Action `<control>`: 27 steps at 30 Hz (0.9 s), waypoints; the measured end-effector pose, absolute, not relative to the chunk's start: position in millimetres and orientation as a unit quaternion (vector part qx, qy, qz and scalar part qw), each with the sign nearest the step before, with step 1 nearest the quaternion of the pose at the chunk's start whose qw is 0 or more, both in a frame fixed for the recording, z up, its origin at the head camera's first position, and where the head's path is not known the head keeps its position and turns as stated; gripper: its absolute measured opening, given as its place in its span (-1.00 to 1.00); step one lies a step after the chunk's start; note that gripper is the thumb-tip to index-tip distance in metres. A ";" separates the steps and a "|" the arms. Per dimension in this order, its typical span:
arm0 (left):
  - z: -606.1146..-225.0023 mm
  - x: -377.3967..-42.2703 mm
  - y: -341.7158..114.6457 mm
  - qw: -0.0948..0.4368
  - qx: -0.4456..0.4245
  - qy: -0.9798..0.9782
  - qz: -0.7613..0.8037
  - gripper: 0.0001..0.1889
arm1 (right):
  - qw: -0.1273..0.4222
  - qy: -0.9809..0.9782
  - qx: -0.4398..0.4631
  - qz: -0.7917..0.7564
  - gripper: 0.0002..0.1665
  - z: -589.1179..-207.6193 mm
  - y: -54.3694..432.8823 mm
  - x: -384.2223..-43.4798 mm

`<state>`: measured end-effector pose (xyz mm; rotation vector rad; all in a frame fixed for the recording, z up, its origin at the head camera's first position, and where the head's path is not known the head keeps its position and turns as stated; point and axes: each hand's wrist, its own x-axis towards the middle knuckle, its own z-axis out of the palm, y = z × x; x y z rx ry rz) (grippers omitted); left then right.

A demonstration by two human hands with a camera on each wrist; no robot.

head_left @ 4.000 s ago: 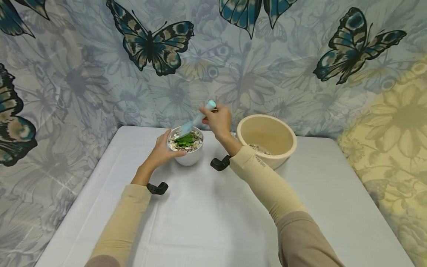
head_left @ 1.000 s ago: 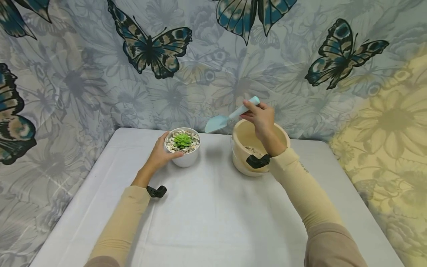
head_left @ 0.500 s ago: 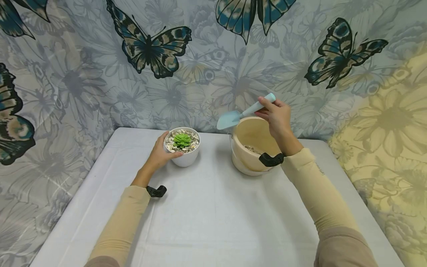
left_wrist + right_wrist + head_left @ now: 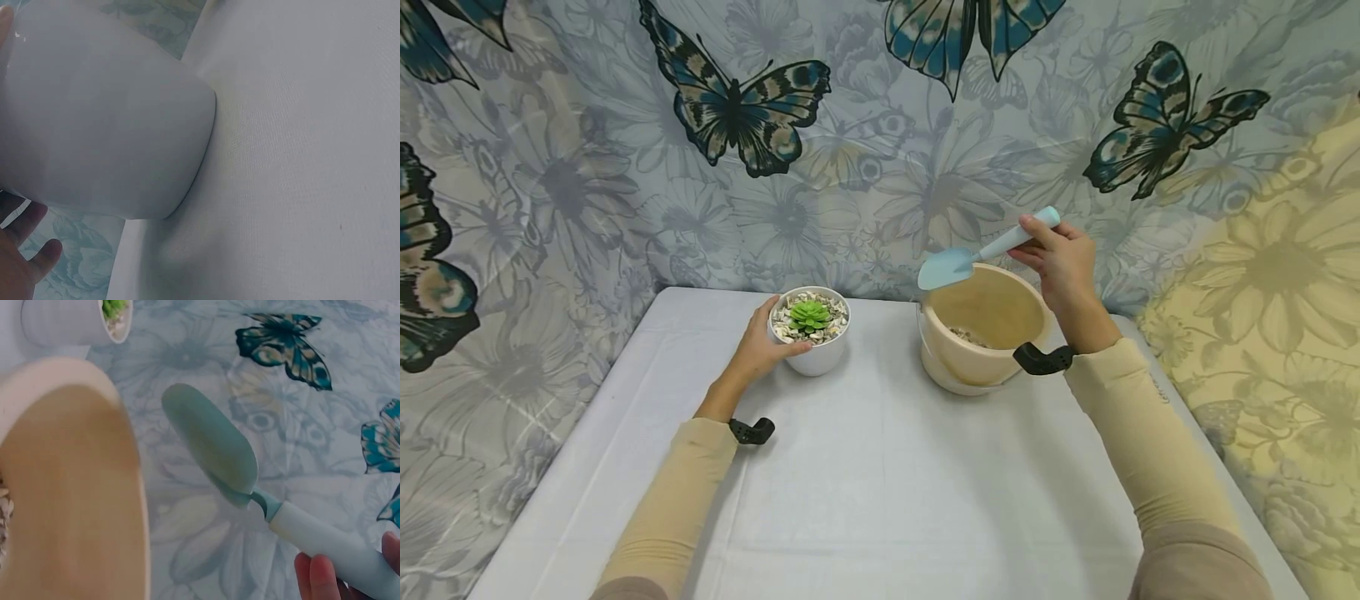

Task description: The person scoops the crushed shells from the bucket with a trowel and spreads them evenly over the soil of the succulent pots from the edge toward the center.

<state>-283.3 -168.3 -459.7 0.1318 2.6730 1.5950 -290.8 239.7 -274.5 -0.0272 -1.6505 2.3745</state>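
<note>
My left hand holds a small white plant pot at its rim, thumb across the front and fingers round the left side. A green succulent sits in the pot amid pale stone chips. In the left wrist view the pot's smooth wall stands on the cloth. My right hand grips a light blue hand trowel by its handle, above the back of a cream bucket. The right wrist view shows the trowel's scoop with no stones on it.
Some stone chips lie at the bottom of the bucket, which stands right of the pot. A white cloth covers the table. Behind it hangs a butterfly-patterned backdrop, close to the table's back edge.
My right hand has carried the trowel from over the pot rightward to above the bucket, and it still drifts right. The left hand stays at the pot.
</note>
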 end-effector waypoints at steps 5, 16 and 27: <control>-458.4 -282.7 -168.1 0.014 0.043 0.859 0.509 0.24 | 0.136 -0.574 -0.017 0.807 -0.88 -269.0 252.1 -288.0; -456.6 -283.0 -169.6 0.011 0.041 0.861 0.507 0.23 | 0.125 -0.646 -0.024 0.753 -0.90 -282.5 267.8 -291.7; -457.1 -280.3 -167.5 0.013 0.041 0.861 0.507 0.21 | 0.089 -0.696 -0.040 0.712 -0.90 -307.4 274.5 -298.8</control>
